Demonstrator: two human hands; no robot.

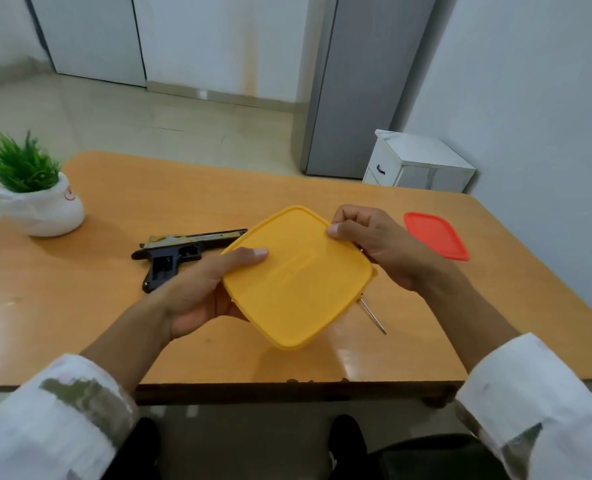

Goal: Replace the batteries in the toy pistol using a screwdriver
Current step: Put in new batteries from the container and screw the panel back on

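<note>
A yellow square container point(298, 282) with its lid on is held tilted above the table between both hands. My left hand point(201, 289) grips its left edge, thumb on the lid. My right hand point(377, 247) pinches its far right corner. The black toy pistol point(180, 254) lies on its side on the table just left of the container, barrel pointing right and partly hidden behind it. A thin metal screwdriver shaft point(372, 315) pokes out from under the container's right edge; its handle is hidden.
An orange-red lid point(436, 235) lies on the wooden table point(114, 323) at the right. A small green plant in a white pot point(39, 199) stands at the far left. A white cabinet point(419, 164) and a grey fridge stand beyond the table.
</note>
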